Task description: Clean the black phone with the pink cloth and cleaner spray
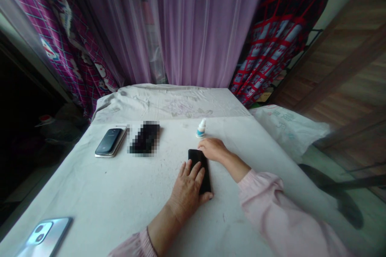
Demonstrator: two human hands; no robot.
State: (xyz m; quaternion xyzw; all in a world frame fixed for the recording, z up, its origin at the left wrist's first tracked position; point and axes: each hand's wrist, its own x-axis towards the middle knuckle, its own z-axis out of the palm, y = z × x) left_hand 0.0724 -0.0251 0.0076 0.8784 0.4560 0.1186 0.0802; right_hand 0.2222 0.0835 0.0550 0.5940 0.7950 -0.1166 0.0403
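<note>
A black smartphone (206, 182) lies flat on the white-covered table, its long side pointing away from me. My left hand (187, 188) rests across its lower half, fingers spread and lying on the dark face, thumb by the near right corner. At the far end of the phone, my right hand (213, 149) has its fingers pinched together close to the top edge. A speck of white shows at those fingertips, too small to name. Just beyond the right hand stands a small white dropper bottle (200, 129) with a blue label, upright and apart from the fingers.
To the left, a dark phone (110, 141) lies on a pale flat item, beside a blurred-out dark object (145, 138). A silver-blue phone (45, 237) lies camera side up at the near left corner. A plastic bag (289, 128) hangs past the table's right edge; purple curtains (205, 28) close the back.
</note>
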